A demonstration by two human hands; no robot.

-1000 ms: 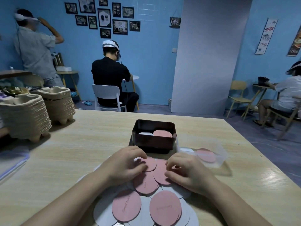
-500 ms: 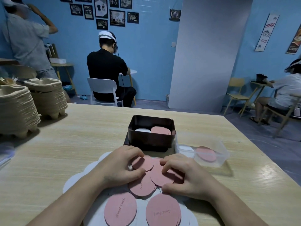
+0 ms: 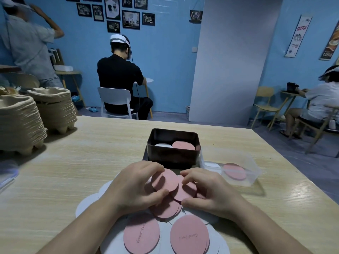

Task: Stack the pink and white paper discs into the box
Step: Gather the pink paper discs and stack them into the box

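The box [image 3: 173, 156] sits behind the paper discs [image 3: 141, 235], container [image 3: 254, 177] to its right, tray stacks [image 3: 18, 123] far left.

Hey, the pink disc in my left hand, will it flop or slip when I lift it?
Probably light: the left hand holds the pink disc by a fingertip grip at its edges. It looks flat, not sagging, so likely stiffish card. Smooth, overlapping pink discs beneath may slide or cling together.
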